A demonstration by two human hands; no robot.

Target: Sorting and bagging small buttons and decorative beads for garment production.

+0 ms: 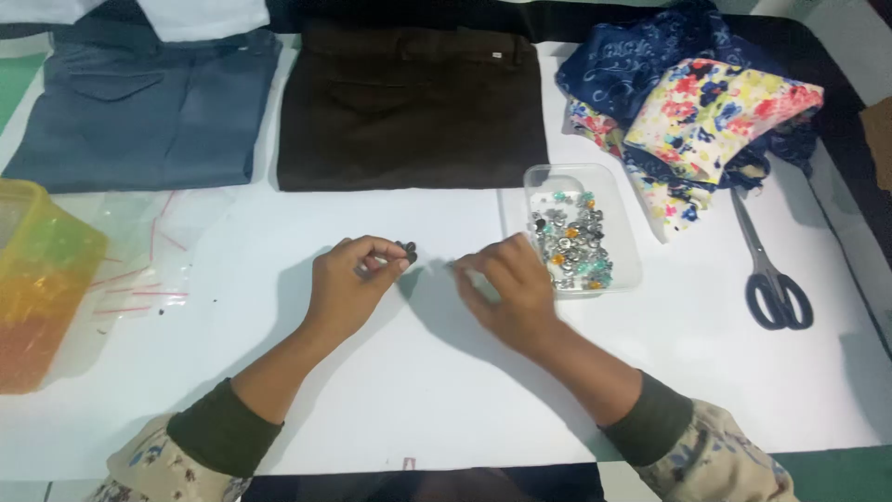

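On the white table, dark brown trousers lie far centre w/ a clear tray of buttons just right of the hands, left hand pinching a small dark button at its fingertips, right hand close by, fingers curled, prob. holding sth tiny.

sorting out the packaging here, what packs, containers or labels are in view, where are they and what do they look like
Clear plastic tray: right of centre, rectangular, holding small silver and teal buttons.
Yellow translucent box: left edge, rectangular.
Clear plastic bags: flat beside the yellow box, with red strips.
Small pale tag: on the dark brown trousers, too small to describe further.
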